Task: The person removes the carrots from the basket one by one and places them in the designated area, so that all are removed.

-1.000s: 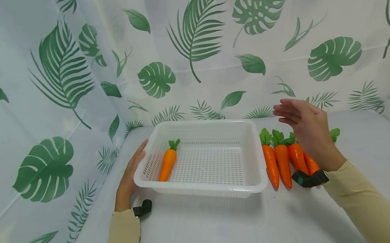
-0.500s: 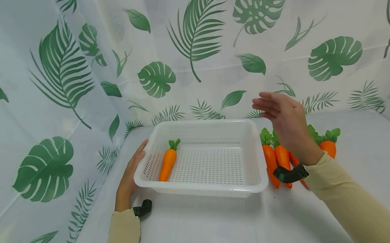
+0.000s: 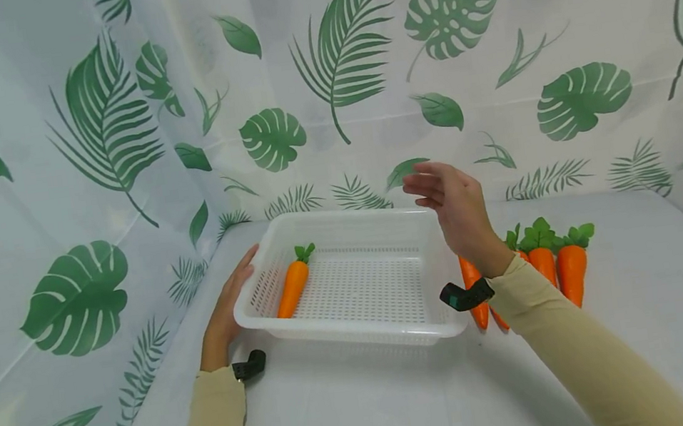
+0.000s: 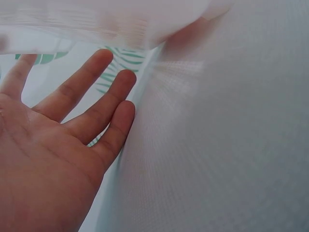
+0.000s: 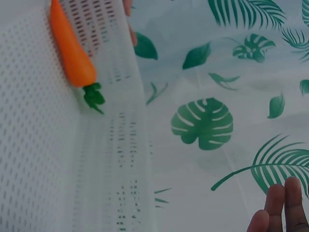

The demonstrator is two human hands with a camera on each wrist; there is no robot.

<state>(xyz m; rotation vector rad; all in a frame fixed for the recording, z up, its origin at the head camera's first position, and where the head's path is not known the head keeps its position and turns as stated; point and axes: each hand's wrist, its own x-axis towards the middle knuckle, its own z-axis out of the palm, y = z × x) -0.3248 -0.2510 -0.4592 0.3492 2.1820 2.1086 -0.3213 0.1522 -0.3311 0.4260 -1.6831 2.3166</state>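
A white plastic basket (image 3: 357, 334) with a perforated floor stands on the table, and one orange carrot (image 3: 292, 288) with a green top lies along its left end. My left hand (image 3: 229, 307) is against the outside of the basket's left end. In the left wrist view that left hand (image 4: 58, 140) shows straight, spread fingers beneath the basket's blurred edge. Raised above the basket's right rim, my right hand (image 3: 461, 215) holds nothing, its fingers extended leftward. Only the fingertips (image 5: 292, 198) of it show in the right wrist view.
Several more carrots (image 3: 572, 269) lie in a row right of the basket, partly hidden behind the right hand and sleeve. White fabric with green leaf prints (image 3: 273, 140) hangs behind and at the left. The table (image 3: 367, 404) has a pale cover.
My right hand has moved left from over the carrots to the basket's right rim, uncovering the rightmost carrots. The left hand, the basket and the carrot inside have stayed put.
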